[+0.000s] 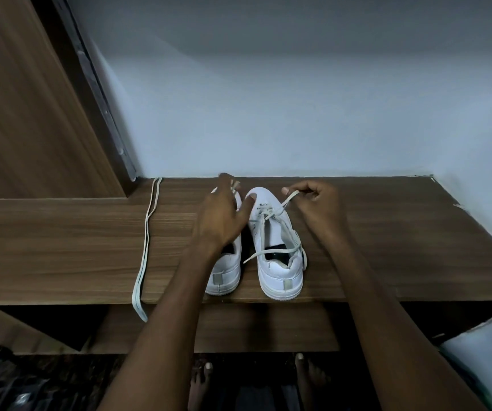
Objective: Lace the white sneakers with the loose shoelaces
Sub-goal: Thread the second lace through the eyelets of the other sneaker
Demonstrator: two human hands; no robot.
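Observation:
Two white sneakers stand side by side on a wooden desk (387, 247), heels towards me. The right sneaker (280, 262) has a white lace (268, 216) crossed through its front eyelets. One end of that lace trails back over the shoe's opening. My right hand (317, 200) pinches the other end just right of the toe and pulls it taut. My left hand (224, 216) covers the front of the left sneaker (225, 277); a bit of lace shows at its fingertips, and its grip is hidden. A second loose lace (147, 232) lies doubled on the desk to the left.
The loose lace's end hangs over the desk's front edge. A wooden panel (31, 114) stands at the left and a pale wall (298, 114) rises behind the desk. Below the desk are a shelf and my bare feet (307, 378).

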